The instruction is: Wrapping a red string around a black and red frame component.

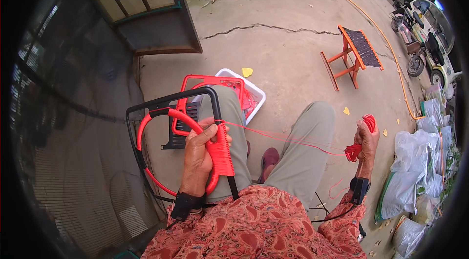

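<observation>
My left hand [198,154] grips a black metal frame [146,107] together with a red hoop [146,127] set inside it. Part of the hoop beside my thumb is wrapped tight with red cord [221,154]. From that wrapping, thin red strands [288,139] run to the right across my knees. My right hand [366,142] is closed on a small bundle of the same red cord [353,150], held out past my right knee. Both wrists wear black bands.
A white basin [254,90] holding red frames [215,83] stands on the concrete ahead of my knees. An orange folding stool [354,54] is further right. Plastic sacks [415,171] lie at the right, parked vehicles [425,39] beyond. A door frame [146,20] stands at left.
</observation>
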The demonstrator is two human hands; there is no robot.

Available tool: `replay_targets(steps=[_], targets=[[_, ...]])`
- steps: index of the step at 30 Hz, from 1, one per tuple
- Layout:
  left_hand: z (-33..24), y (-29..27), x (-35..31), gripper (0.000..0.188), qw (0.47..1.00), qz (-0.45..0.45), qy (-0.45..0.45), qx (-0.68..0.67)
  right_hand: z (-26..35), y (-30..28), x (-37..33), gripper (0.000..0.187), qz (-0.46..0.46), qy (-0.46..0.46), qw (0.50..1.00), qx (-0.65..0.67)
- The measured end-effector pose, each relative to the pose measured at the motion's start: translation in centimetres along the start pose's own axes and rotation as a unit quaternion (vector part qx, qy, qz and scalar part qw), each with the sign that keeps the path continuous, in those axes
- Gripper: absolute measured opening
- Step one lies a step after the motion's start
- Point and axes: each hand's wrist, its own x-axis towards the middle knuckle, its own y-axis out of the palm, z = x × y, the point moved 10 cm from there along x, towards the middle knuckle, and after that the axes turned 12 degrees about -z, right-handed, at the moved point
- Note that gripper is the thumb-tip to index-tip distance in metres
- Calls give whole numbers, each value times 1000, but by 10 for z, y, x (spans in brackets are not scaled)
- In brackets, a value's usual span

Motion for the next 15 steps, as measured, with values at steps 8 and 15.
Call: replay_targets(steps=[8, 15], targets=[[2, 19, -15, 30, 999, 24, 3, 24, -1, 226, -175, 21, 422, 108, 900, 9], [-3, 18, -18, 28, 999, 26, 16, 22, -33, 255, -206, 18, 477, 127, 870, -2]])
